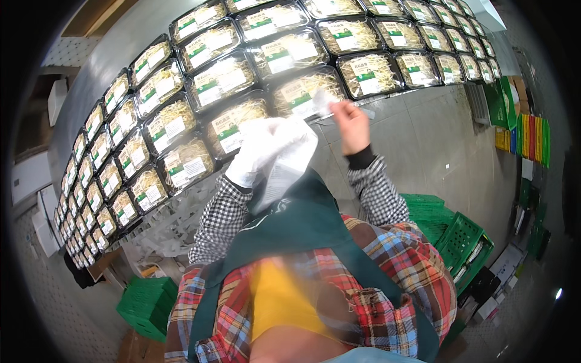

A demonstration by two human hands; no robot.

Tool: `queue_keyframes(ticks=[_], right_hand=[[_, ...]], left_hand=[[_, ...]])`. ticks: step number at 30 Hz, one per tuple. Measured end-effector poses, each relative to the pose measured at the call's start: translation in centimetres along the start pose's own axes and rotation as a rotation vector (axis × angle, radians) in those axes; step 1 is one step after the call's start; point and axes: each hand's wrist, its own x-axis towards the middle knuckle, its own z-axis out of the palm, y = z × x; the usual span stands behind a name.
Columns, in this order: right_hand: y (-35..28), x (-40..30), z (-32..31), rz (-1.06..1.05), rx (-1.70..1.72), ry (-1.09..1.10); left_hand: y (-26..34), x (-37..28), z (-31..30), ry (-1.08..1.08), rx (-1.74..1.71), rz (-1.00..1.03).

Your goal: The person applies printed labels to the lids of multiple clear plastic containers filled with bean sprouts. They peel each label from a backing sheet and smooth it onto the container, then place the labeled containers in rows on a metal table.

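Note:
Rows of black plastic trays of bean sprouts (370, 75), wrapped in clear film and bearing green and white labels, cover a metal table (106, 50). My left hand (258, 152), in a white glove, holds a strip of white label backing paper (283, 177) that hangs down in front of the dark green apron. Bare, my right hand (352, 125) pinches a small white sticker (324, 100) between thumb and fingertips, over the near edge of a sprout tray (302, 90). Whether the sticker touches the film cannot be told, as it is blurred.
Green plastic crates (463, 245) stand on the floor at the right, and another green crate (150, 306) is at the lower left. Below the table edge lies a heap of crumpled translucent strips (174, 231). Coloured crates (531, 138) are stacked at the far right.

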Motion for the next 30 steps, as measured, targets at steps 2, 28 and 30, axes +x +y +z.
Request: queue_keyframes(ticks=[2,28,30], right_hand=[[0.6,3.8,-3.8,-0.286,-0.492,0.094],[1.1,-6.8,-1.9,-0.314,-0.005,0.22],[-0.6,0.3,-9.1,-0.501,-0.399,0.441]], left_hand=[[0.7,-1.0,0.2,-0.093,-0.022,0.012],[-2.8,-4.5,3.1,-0.17,-0.01,0.116],[-2.1,-3.5,3.3,-0.279,0.01,0.136]])
